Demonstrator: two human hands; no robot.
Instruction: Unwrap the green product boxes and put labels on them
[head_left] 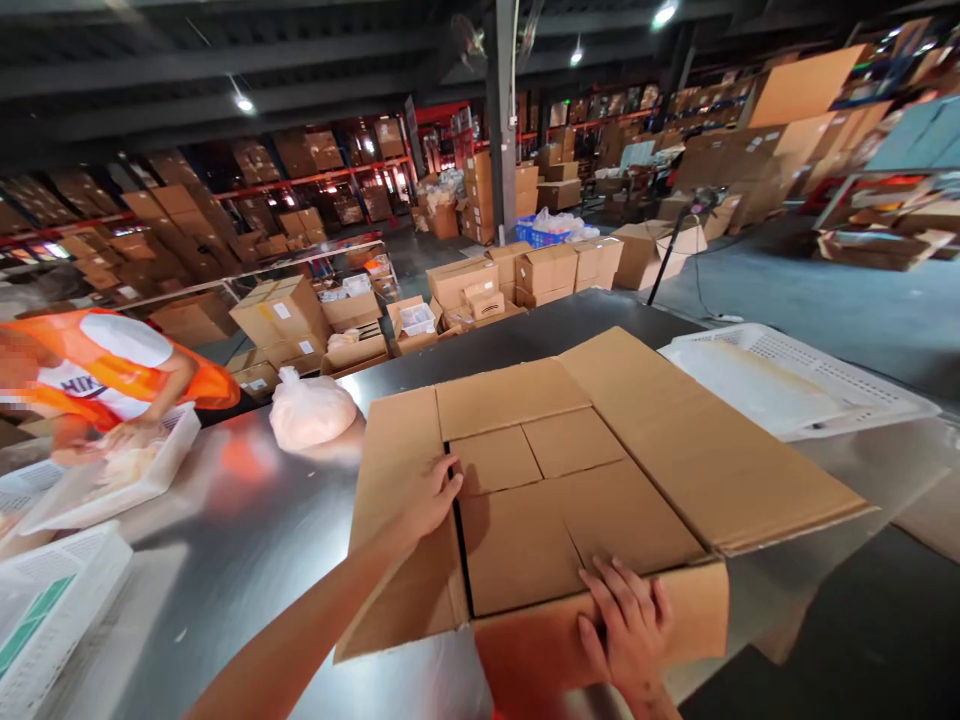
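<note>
A large open cardboard carton point(645, 420) stands in front of me, its flaps folded outward. Flat brown cardboard panels point(525, 540), split by seams, fill it almost to the rim; I cannot tell whether they are separate boxes. At the carton's left inner edge rests my left hand point(431, 495), fingers loosely bent over the seam and holding nothing. My right hand point(626, 620) lies over the near edge with fingers spread, fingertips on the panels and thumb on the near flap point(532, 650).
A tied plastic bag point(311, 408) sits behind-left on the metal table point(247, 540). White trays point(795, 385) lie right and left. A co-worker in an orange vest point(210, 380) handles things in a tray point(180, 440). Cartons point(551, 272) stand beyond the table.
</note>
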